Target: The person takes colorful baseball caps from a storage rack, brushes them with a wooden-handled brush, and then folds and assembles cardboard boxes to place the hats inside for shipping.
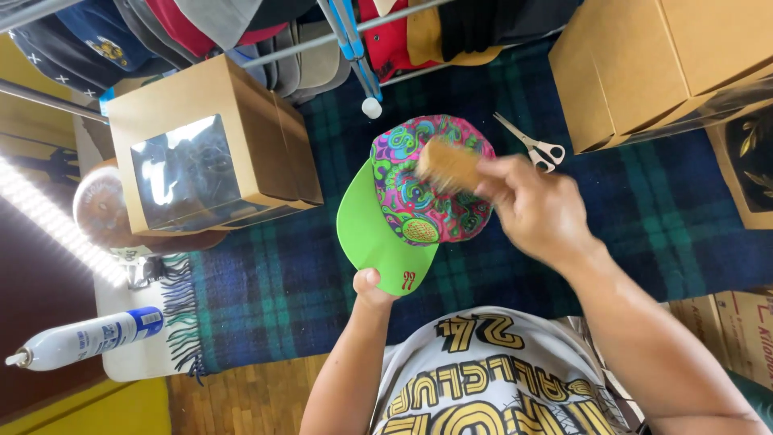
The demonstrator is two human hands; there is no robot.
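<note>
Head view: left hand fingers pinch cap brim edge; right hand grips brush.

Plaid blanket on wood floor, perhaps yellow wall

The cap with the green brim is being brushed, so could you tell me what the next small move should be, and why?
Probably another short stroke of the wooden brush across the crown. The right hand holds it against the swirl-patterned cap and is blurred in motion, while the left hand steadies the brim's edge, so the cap is supported for brushing.
</note>
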